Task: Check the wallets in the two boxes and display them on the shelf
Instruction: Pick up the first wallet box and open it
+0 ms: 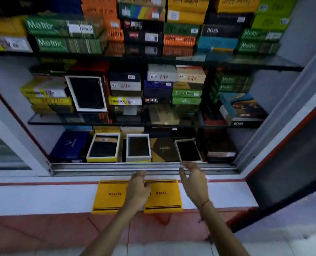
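Two yellow Balisi boxes lie side by side on the white ledge below the cabinet: the left box [108, 195] and the right box [164, 195], both with lids on. My left hand [137, 189] rests over the seam between them, fingers curled, touching their inner edges. My right hand [194, 180] hovers above the right box's far corner, fingers apart, holding nothing. On the bottom shelf, open boxes show dark wallets: a yellow-rimmed one [103, 147], a white-rimmed one [138, 147] and a beige-rimmed one [188, 150].
Glass shelves [153, 124] above carry stacked boxes marked Matrix, Diesel, Boss and others. A metal sliding track [116, 166] runs along the cabinet's front. An open cabinet door [286, 137] stands at the right, a white frame at the left. Red tiles lie below the ledge.
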`<state>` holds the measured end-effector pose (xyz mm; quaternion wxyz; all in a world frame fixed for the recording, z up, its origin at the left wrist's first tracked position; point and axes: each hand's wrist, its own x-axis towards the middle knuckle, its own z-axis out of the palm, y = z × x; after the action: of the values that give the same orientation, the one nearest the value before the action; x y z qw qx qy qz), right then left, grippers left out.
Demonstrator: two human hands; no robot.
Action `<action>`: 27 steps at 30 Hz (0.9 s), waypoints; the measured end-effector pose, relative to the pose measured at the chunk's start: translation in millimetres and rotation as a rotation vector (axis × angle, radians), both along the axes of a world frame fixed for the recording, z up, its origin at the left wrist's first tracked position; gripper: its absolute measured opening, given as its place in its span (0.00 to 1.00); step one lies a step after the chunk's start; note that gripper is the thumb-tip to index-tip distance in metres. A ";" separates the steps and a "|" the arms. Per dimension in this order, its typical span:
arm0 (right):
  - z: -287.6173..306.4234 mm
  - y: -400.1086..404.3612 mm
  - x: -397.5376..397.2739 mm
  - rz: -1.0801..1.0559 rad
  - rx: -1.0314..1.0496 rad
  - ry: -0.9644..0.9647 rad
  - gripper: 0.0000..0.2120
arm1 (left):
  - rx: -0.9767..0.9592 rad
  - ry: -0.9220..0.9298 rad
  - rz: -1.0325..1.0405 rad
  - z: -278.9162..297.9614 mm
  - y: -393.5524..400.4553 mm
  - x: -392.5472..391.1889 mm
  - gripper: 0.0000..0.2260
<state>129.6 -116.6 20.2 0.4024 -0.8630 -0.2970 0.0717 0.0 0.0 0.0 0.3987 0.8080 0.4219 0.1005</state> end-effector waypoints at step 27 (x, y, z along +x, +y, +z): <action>1.7 -15.3 -14.2 0.112 0.087 0.770 0.31 | -1.184 -0.487 0.590 -11.4 -17.2 13.8 0.24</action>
<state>115.4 -131.9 21.9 0.5159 -0.7376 -0.1737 0.3996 13.8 -17.2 -11.4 0.8105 0.2618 0.5059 0.1360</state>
